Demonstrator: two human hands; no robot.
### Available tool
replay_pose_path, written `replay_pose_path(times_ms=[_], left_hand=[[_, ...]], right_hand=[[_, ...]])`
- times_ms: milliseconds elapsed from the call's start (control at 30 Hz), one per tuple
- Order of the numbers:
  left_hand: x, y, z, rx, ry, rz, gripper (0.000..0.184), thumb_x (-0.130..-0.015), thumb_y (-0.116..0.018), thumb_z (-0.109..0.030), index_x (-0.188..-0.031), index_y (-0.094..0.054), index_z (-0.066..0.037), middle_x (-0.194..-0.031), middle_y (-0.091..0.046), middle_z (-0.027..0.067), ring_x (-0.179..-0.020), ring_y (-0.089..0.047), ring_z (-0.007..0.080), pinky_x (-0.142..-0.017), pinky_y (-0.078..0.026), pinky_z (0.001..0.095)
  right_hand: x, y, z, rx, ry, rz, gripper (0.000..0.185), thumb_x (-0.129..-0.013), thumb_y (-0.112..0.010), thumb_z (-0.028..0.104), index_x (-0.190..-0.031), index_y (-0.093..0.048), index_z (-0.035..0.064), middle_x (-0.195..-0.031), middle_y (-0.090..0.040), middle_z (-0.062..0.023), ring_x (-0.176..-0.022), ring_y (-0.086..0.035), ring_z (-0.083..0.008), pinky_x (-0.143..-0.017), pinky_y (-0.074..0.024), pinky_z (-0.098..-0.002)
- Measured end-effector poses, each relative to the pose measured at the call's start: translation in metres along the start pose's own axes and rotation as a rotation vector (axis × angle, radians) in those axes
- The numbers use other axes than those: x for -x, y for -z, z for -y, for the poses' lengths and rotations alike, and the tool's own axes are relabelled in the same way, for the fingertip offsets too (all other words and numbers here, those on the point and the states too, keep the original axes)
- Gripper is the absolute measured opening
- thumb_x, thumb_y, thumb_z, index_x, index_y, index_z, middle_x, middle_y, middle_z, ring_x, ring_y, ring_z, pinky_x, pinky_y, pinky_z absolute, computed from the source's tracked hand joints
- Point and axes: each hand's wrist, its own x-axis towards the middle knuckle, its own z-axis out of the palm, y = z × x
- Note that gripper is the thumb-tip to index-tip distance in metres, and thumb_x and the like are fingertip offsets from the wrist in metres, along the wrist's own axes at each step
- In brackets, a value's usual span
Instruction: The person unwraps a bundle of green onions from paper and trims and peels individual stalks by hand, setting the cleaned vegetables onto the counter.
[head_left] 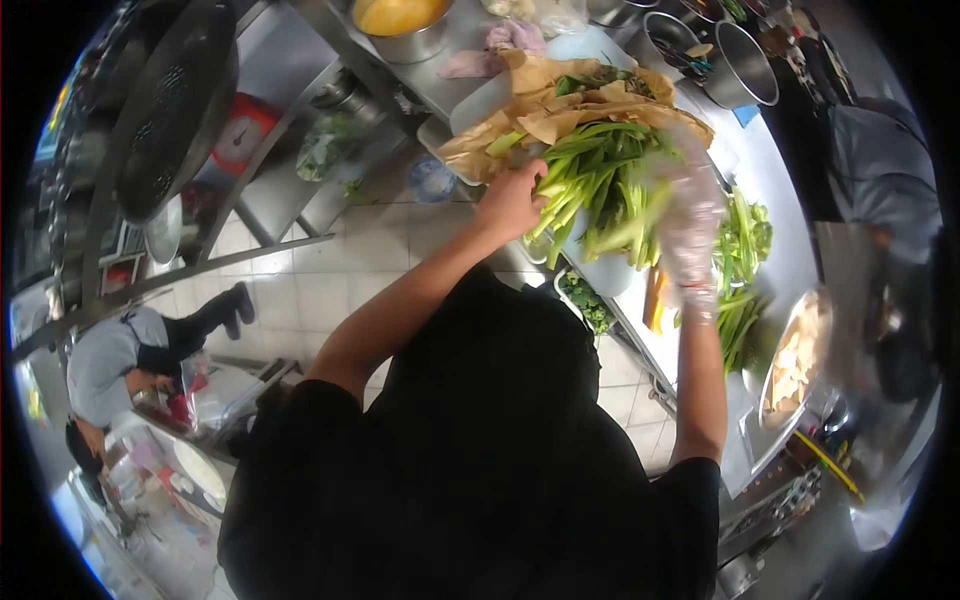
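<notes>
A large heap of long green leafy stalks (610, 185) lies on crumpled brown paper (480, 140) over the counter. My bare left hand (515, 203) is at the left side of the heap, its fingers curled against the stalks; what lies between them is hidden. On the heap's right side is my right hand (690, 215), in a clear plastic glove and smeared by motion, so its fingers cannot be made out. More cut greens (742, 235) lie to the right of the glove, with another green bunch (737, 325) nearer my right forearm.
Metal pots (740, 65) stand at the back right, and a pot of yellow liquid (402, 28) at the back. An oval dish of pale slices (797, 360) sits at the right. A person (118, 360) is at the far left, and another in grey (885, 165) at the right.
</notes>
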Motion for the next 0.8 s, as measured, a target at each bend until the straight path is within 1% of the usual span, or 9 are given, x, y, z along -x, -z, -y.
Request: replay_pose_path(times_ms=[33,133,167,267,533,567,633,733,800], left_hand=[[-0.003,0.000,0.004,-0.022,-0.030,0.022,0.027,-0.079,-0.067,-0.006,-0.103,-0.054,-0.003,-0.076,-0.063,0.0160,-0.071,-0.063,0.0321,-0.066,-0.048,0.0395],[-0.019,0.010,-0.003,-0.121,-0.100,0.169,0.020,-0.080,-0.069,-0.011,-0.095,-0.059,-0.001,-0.082,-0.067,0.0168,-0.077,-0.066,0.0331,-0.070,-0.050,0.0399],[-0.023,0.018,-0.011,-0.175,-0.088,0.252,0.021,-0.080,-0.070,-0.012,-0.095,-0.061,-0.001,-0.083,-0.068,0.0167,-0.078,-0.066,0.0329,-0.070,-0.050,0.0398],[-0.031,0.036,-0.026,-0.348,-0.237,0.259,0.022,-0.081,-0.069,-0.010,-0.101,-0.063,-0.002,-0.079,-0.067,0.0160,-0.077,-0.066,0.0310,-0.069,-0.050,0.0370],[-0.124,0.112,-0.248,0.486,-0.797,-0.013,0.060,-0.082,-0.073,-0.016,-0.132,-0.045,0.002,-0.105,-0.063,0.0081,-0.065,-0.063,0.0128,-0.060,-0.047,0.0268],[-0.134,0.116,-0.268,0.519,-0.661,0.062,0.046,-0.090,-0.060,-0.008,-0.132,-0.046,0.005,-0.113,-0.062,0.0116,-0.071,-0.061,0.0115,-0.062,-0.049,0.0242],[-0.177,0.110,-0.273,0.633,-0.635,0.045,0.032,-0.088,-0.064,-0.012,-0.114,-0.057,0.007,-0.084,-0.070,0.0118,-0.064,-0.064,0.0137,-0.054,-0.050,0.0240],[-0.183,0.132,-0.266,0.745,-0.504,-0.005,0.028,-0.094,-0.054,-0.009,-0.117,-0.055,0.006,-0.105,-0.068,0.0160,-0.070,-0.063,0.0143,-0.063,-0.051,0.0254],[-0.184,0.150,-0.256,0.895,-0.488,-0.132,0.015,-0.092,-0.052,-0.003,-0.100,-0.061,0.005,-0.091,-0.071,0.0198,-0.060,-0.064,0.0160,-0.053,-0.052,0.0245]], right_hand=[[-0.005,0.017,0.014,-0.129,-0.109,-0.086,0.031,-0.086,-0.062,0.014,-0.117,-0.065,0.0120,-0.121,-0.061,-0.0115,-0.111,-0.058,-0.0255,-0.092,-0.0478,-0.0362],[-0.044,0.070,0.060,0.805,0.401,-0.276,0.024,-0.094,-0.054,0.013,-0.115,-0.065,0.0068,-0.110,-0.068,-0.0083,-0.099,-0.064,-0.0184,-0.087,-0.0491,-0.0325],[-0.055,0.095,0.053,0.815,0.251,-0.272,0.024,-0.095,-0.052,0.011,-0.116,-0.063,0.0041,-0.112,-0.067,-0.0071,-0.100,-0.064,-0.0181,-0.088,-0.0495,-0.0314],[-0.089,0.127,0.034,-0.296,0.023,-0.267,0.027,-0.097,-0.052,0.017,-0.115,-0.062,0.0007,-0.111,-0.065,-0.0100,-0.104,-0.062,-0.0228,-0.093,-0.0485,-0.0315],[-0.131,0.095,0.124,0.006,0.208,0.017,0.037,-0.093,-0.061,0.036,-0.106,-0.065,0.0018,-0.077,-0.061,-0.0041,-0.072,-0.057,-0.0143,-0.072,-0.0460,-0.0278],[-0.135,0.087,0.135,0.181,0.160,0.085,0.037,-0.092,-0.060,0.038,-0.102,-0.065,0.0033,-0.074,-0.060,-0.0044,-0.070,-0.057,-0.0146,-0.070,-0.0453,-0.0286],[-0.140,0.072,0.142,0.398,0.048,0.178,0.038,-0.093,-0.055,0.043,-0.092,-0.064,0.0058,-0.068,-0.057,-0.0048,-0.068,-0.055,-0.0152,-0.065,-0.0435,-0.0310],[-0.132,0.067,0.130,0.060,0.052,0.303,0.034,-0.093,-0.059,0.038,-0.096,-0.063,0.0048,-0.067,-0.052,0.0021,-0.061,-0.047,-0.0069,-0.057,-0.0379,-0.0233],[-0.125,0.077,0.113,-0.051,0.024,0.340,0.033,-0.093,-0.058,0.037,-0.096,-0.063,0.0048,-0.066,-0.050,0.0029,-0.060,-0.045,-0.0067,-0.056,-0.0367,-0.0230]])
